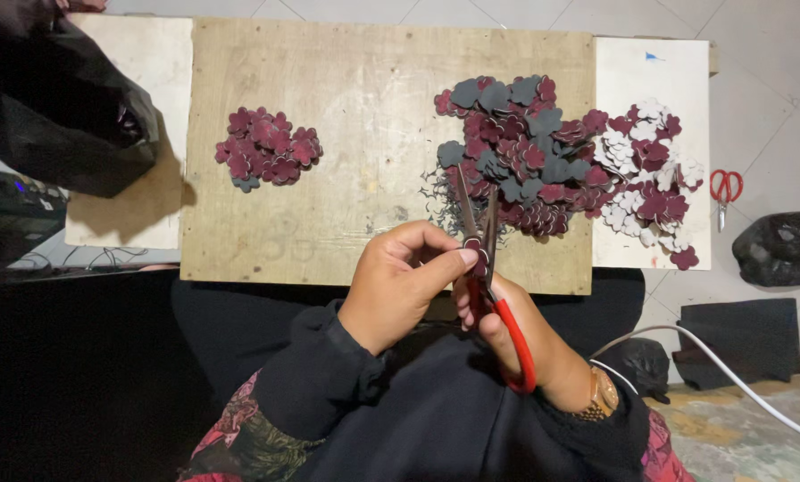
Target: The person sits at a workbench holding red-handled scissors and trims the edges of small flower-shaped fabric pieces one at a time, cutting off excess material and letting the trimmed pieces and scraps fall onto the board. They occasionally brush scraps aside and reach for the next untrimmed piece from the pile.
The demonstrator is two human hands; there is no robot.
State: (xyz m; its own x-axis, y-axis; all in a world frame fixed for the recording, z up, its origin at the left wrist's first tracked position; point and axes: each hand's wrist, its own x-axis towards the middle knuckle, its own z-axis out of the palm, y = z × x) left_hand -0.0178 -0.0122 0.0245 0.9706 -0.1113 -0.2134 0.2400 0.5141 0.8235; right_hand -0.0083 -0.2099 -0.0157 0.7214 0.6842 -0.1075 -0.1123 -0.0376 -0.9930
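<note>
So the work surface is a worn, pale plywood board point(364, 116) filling the upper middle of the frame, with white panels butted up on both sides; the right white panel point(654, 76) has some of the cutouts spilling onto it. Floor is light grey tile at the upper right, and there's a patterned rug at the bottom right with a white cable point(730, 379) running across it. A spare pair of small red-handled scissors point(725, 192) lies on the tile at the right edge, near a crumpled black plastic bag point(784, 248). Another big black bag point(56, 107) sits in the upper left. On the board, a small heap of dark maroon flower-shaped cutouts point(266, 147) is left of centre, and a much bigger pile of maroon, grey and white flower cutouts point(561, 156) is at upper right, well apart from the small one. Hands are low centre, just at the board's near edge. The left hand point(400, 286) is curled, thumb and forefinger pinching a tiny maroon flower piece point(474, 245). The right hand point(525, 335) has its fingers wrapped through the red loop handle of the long-bladed scissors point(482, 241), blades parted in a narrow V pointing up-frame with the piece sitting right between them.
</note>
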